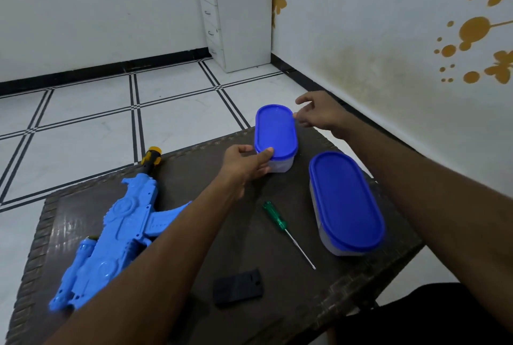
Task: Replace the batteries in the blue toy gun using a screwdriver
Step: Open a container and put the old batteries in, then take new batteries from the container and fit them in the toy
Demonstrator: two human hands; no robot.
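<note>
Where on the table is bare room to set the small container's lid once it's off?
Bare table lies between the toy gun and screwdriver, and near the black cover. The right side is crowded by the large container.

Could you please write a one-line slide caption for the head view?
Left hand grips the smaller blue-lidded oval plastic container, right hand at its far rim; green-handled screwdriver and blue plastic toy gun wait.

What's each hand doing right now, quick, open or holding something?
Left hand: holding the near end of the smaller blue-lidded container, thumb on the lid.
Right hand: open, fingers loosely spread at the container's far end, holding nothing.
</note>
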